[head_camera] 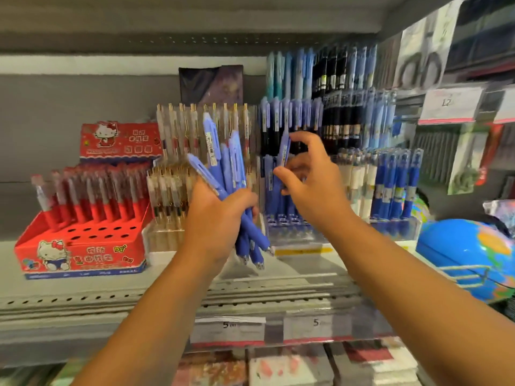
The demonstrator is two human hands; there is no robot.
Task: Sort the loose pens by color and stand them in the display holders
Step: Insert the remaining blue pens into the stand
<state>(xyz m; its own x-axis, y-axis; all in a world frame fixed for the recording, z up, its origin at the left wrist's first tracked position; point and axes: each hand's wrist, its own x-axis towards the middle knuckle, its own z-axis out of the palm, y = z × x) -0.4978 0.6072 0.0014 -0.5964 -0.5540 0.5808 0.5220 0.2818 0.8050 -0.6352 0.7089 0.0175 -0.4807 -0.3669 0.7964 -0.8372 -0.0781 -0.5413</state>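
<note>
**One pen at a time, matched to its row**

Several periwinkle-blue pens (226, 174) sit bunched in the left hand (214, 221), its fingers (242, 198) clamped around the barrels, tips pointing down over the shelf (83, 291); the right hand (310, 188) pinches a single pen (284, 150) of the same blue between thumb and fingertips, the other fingers spread, just in front of the clear tiered holder (295, 235) where matching pens already stand.

To do this step well, I judge it best to turn the pen upright, tip down, and aim for a free hole among the like-coloured row, not the black or deeper blue rows beside it; lower it straight so its neighbours are not knocked; release only once it seats. Blur hides which holes are free; the left grip wants to be firm, since the bundle fans out loosely.
</note>
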